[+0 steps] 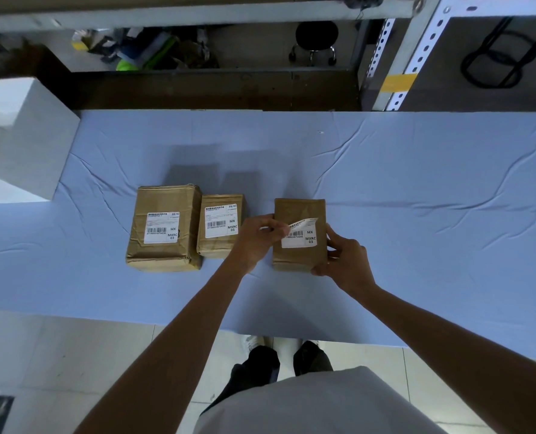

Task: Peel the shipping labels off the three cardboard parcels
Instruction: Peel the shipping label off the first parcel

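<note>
Pinching the lifted upper-left corner of a label, the left hand had it curled back off the right parcel; the rolled part hid that label's top print. The right hand gripped the parcel's near right edge, its fingertips hidden behind the box. Two more parcels, left and middle, lay side by side on the blue cloth, labels flat, small print too fine to read.
</note>
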The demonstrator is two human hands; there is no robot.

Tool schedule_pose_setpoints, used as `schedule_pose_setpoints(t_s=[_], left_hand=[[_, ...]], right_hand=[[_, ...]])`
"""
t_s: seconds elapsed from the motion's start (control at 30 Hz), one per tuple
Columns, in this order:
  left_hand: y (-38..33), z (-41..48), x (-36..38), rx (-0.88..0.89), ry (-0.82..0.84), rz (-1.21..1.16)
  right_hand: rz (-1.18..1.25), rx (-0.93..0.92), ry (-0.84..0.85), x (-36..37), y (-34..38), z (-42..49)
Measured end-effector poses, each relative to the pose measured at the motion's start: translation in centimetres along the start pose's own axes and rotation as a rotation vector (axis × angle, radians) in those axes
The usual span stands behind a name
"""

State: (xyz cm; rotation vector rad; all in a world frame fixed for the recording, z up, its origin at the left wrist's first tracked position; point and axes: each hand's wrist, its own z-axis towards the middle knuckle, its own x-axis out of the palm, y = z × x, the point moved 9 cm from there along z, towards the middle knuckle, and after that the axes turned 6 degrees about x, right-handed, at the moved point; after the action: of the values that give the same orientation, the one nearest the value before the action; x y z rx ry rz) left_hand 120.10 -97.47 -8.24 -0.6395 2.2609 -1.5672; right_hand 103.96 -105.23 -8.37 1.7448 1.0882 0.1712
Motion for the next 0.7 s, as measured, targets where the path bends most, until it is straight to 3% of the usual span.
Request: schedule_pose_setpoints(t_s=[0.4, 0.7], left_hand=[[0.5, 0.6, -0.8, 0.062, -0.106, 0.059], [1.5, 0.8, -1.0, -0.021, -0.118, 0.097]], right_hand=[[0.009, -0.012, -0.006, 0.0, 0.2, -0.1], [-0.003, -0.007, -0.009, 0.0, 0.2, -0.1]])
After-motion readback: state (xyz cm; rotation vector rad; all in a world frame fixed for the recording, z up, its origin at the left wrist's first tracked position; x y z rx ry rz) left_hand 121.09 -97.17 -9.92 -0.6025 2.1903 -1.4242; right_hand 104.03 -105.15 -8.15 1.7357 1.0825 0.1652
